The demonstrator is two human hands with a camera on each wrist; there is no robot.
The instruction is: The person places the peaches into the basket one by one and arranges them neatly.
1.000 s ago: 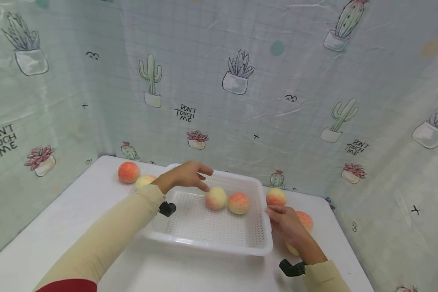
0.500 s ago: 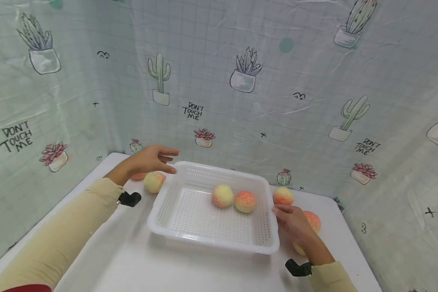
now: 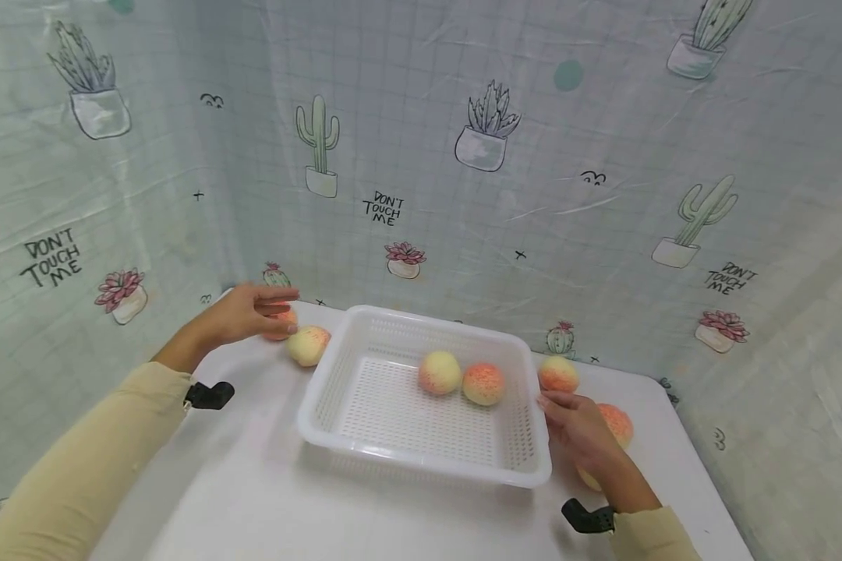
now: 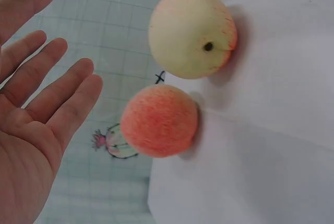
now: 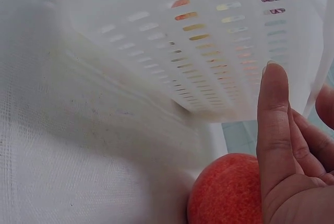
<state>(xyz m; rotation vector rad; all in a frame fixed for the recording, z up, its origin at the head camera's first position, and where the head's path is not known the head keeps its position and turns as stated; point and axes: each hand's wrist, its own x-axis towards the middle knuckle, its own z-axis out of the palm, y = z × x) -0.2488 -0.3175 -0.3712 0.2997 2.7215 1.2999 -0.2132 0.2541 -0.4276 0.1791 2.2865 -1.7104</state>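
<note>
In the head view my left hand (image 3: 245, 315) hovers at the table's back left, fingers spread and holding nothing. Beside and partly behind it lie a red peach (image 4: 160, 121) and a pale yellow peach (image 4: 190, 33), both apart from the palm in the left wrist view. A white perforated plastic basket (image 3: 424, 461) stands mid-table. It holds a yellowish peach (image 3: 439, 372) and a redder peach (image 3: 483, 383), side by side. At the basket's right rim is my right hand (image 3: 585, 432), its fingertips touching it. One straight finger (image 5: 274, 125) lies along the outer wall.
Right of the basket lie an orange-yellow peach (image 3: 558, 374), a red peach (image 3: 616, 425) partly behind the right hand, and a yellow one (image 3: 589, 478) mostly hidden by it. A cactus-print curtain (image 3: 421, 156) encloses the white table (image 3: 252, 499) at the back and sides.
My left hand has drawn back from above the peaches in the basket, leftward past the rim to the peaches outside. The right hand has stayed at the right rim. The view has shifted slightly.
</note>
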